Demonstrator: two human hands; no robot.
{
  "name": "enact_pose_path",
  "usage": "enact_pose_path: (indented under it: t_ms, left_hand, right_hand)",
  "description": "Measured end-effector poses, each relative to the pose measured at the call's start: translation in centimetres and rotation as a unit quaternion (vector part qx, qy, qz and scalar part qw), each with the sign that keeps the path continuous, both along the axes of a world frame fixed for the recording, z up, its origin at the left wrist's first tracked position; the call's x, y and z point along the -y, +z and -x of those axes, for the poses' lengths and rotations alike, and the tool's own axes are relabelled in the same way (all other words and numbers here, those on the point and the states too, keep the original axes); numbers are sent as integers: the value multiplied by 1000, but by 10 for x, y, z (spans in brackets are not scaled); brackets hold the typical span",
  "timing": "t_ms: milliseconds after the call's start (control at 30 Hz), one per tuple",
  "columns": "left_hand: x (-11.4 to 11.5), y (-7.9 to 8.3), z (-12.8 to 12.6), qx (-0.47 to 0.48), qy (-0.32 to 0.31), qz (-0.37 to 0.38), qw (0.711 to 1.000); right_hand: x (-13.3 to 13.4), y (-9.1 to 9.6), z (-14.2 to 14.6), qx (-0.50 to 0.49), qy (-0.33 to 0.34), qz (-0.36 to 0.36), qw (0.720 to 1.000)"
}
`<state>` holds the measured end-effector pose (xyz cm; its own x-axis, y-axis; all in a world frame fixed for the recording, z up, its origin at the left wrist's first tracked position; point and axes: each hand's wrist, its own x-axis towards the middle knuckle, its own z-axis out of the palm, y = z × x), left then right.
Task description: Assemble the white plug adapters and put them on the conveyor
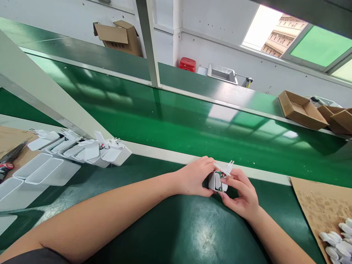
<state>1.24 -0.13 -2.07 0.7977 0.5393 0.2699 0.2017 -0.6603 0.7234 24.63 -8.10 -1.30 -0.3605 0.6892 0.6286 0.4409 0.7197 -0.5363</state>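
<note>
Left hand (196, 176) has its grip round a white plug casing (212, 182) (green circuit board (219, 173) showing inside) over the worktop (170, 227), near its far edge; right hand (245, 195) pinches the other side.

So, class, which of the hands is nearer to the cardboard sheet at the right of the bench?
Right. The right hand is left of the cardboard sheet, apart from it; the left hand is farther off, on the far side of the white casing.
</note>
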Motion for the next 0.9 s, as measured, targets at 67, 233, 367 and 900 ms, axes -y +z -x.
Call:
enact_pose_path:
  t_ms: [67, 233, 367, 900]
  left_hand:
    - [0, -1, 0, 7, -6, -1, 1000]
    - [1, 0, 0, 24, -16, -4, 1000]
    - [1, 0, 1, 25, -26, -4, 999]
    - [1, -1, 3, 36, -35, -52, 997]
  right_hand:
    - [1, 0, 0, 3, 0, -10, 1000]
    - [4, -4, 0, 1, -4, -37, 999]
    - [6, -8, -2, 0, -5, -46, 999]
    - [8, -9, -1, -7, -7, -85, 996]
